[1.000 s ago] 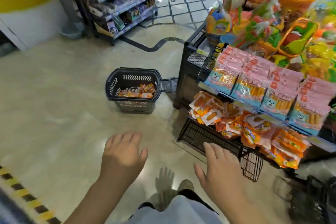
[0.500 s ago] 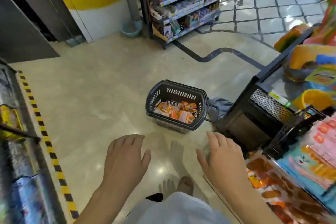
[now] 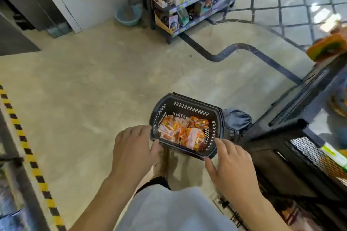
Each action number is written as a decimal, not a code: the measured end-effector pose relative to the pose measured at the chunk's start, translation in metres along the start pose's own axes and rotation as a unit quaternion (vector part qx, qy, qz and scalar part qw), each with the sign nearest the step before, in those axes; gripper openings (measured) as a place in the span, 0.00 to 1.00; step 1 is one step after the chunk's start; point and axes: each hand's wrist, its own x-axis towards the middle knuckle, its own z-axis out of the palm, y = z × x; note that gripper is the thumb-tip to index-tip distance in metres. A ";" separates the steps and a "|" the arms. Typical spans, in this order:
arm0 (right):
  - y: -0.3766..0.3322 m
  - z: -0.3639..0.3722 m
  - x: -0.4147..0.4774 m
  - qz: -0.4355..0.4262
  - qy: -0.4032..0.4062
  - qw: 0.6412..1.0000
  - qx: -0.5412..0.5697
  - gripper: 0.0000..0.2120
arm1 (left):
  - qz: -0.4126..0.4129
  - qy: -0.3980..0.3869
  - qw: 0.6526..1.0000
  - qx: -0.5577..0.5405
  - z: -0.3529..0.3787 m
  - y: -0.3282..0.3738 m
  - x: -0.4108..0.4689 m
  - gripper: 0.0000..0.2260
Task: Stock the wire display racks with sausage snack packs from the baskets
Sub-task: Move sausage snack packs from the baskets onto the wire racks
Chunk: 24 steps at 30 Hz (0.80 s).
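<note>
A black plastic basket stands on the floor just ahead of me, holding several orange and white sausage snack packs. My left hand hovers at the basket's near left corner, fingers spread and relaxed, holding nothing. My right hand is spread out by the near right corner, empty too. Whether either hand touches the rim is unclear. The black wire display rack stands at the right, mostly out of frame.
A grey bag lies between the basket and the rack. A shelf unit of small goods stands at the back, with a blue basin beside it. Yellow-black floor tape runs along the left. My foot is under the hands.
The view has swung left from the rack to the basket. Both empty hands have moved forward, from well short of the basket to its near corners.
</note>
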 end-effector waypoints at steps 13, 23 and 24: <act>-0.027 0.076 0.184 0.108 -0.103 0.989 0.018 0.31 | 0.064 -0.152 0.986 0.013 0.065 -0.013 0.213 0.21; 0.031 0.321 0.266 0.090 -0.180 0.979 0.032 0.32 | 0.062 -0.219 0.974 0.011 0.318 -0.001 0.314 0.23; 0.036 0.350 0.272 0.090 -0.188 0.977 0.030 0.34 | 0.070 -0.224 0.972 0.010 0.349 -0.002 0.323 0.24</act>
